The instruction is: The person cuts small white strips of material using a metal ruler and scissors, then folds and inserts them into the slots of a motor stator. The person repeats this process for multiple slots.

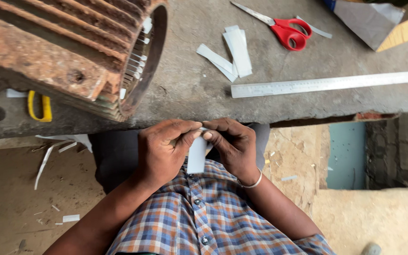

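My left hand (pixel 161 150) and my right hand (pixel 232 144) meet in front of my chest, just below the edge of the grey bench (pixel 190 89). Both pinch the top of a small white paper strip (pixel 197 156) that hangs down between them. A metal bangle sits on my right wrist. On the bench above lie several more white paper strips (pixel 230 54), a pair of red-handled scissors (pixel 282 28) and a long steel ruler (pixel 329 83). A rusty ribbed motor housing (pixel 72 52) with white strips in its slots lies at the left.
A yellow-handled tool (pixel 39 106) lies under the motor housing. Folded grey sheet material (pixel 367 19) rests at the bench's far right corner. Paper offcuts (pixel 53 156) litter the dirt floor at left. A dark pit with a brick wall (pixel 369 151) opens at right.
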